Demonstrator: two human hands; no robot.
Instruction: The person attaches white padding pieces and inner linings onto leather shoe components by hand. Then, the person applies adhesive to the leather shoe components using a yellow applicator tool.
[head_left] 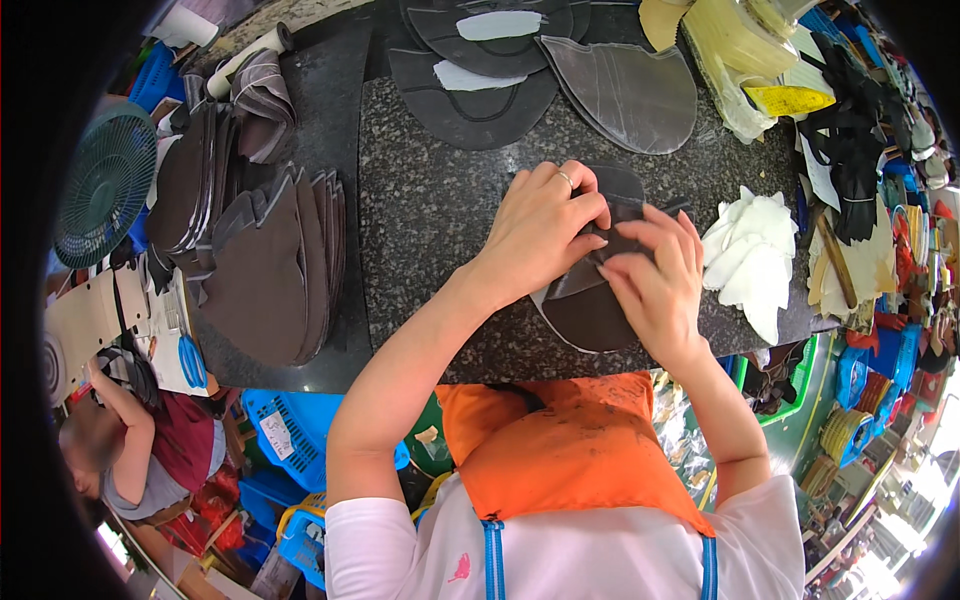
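On the speckled stone worktop, a rounded dark brown leather-like piece (pixel 590 318) with a pale edge lies near the front, partly folded over itself. My left hand (pixel 545 230), wearing a ring, pinches the folded part between thumb and curled fingers. From the right, my right hand (pixel 660 285) closes its thumb and bent fingers on the same fold, close to the left fingertips. Both hands cover much of the fold, so its exact shape is hidden. Just right of them sits a pile of white cut pieces (pixel 752 255).
Stacked brown panels (pixel 265 265) stand at the left. Farther back are dark rounded panels (pixel 480 110) with white patches and a shiny grey panel (pixel 630 95). Yellowish plastic wrap (pixel 735 65) lies at the far right. A green fan (pixel 105 185) and another person (pixel 165 445) are off to the left.
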